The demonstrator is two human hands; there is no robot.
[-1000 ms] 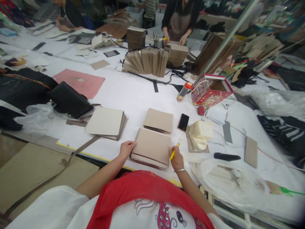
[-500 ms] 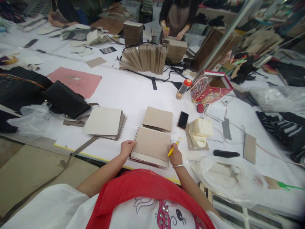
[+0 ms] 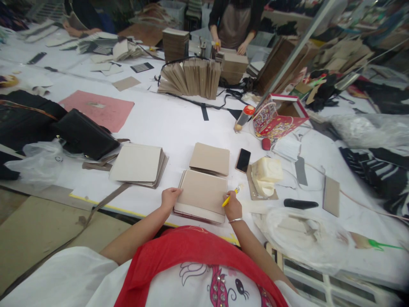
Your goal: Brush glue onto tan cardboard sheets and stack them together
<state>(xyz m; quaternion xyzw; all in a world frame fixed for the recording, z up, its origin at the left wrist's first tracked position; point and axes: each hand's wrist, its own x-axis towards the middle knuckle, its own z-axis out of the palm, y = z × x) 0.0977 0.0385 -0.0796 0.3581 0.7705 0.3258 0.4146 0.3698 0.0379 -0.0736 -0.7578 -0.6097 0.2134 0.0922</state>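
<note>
A stack of tan cardboard pieces point(image 3: 203, 194) lies at the near edge of the white table point(image 3: 179, 123). My left hand point(image 3: 170, 198) rests on the stack's left edge, fingers curled against it. On the stack's right edge sits my right hand point(image 3: 232, 206), closed round a yellow brush point(image 3: 230, 196) whose tip points up and right. A second tan stack point(image 3: 210, 158) lies just beyond, and a wider pale stack point(image 3: 138, 164) sits to the left.
Right of the stacks lie a black phone point(image 3: 243, 160), a cream block on a card point(image 3: 266, 172), a black handle point(image 3: 300, 204) and a clear bag point(image 3: 303, 238). A black bag point(image 3: 84, 133) sits left. Across the table a person works at cardboard piles point(image 3: 191, 76).
My right hand with the brush has slid a little left onto the stack's right edge. The left hand stays on the left edge.
</note>
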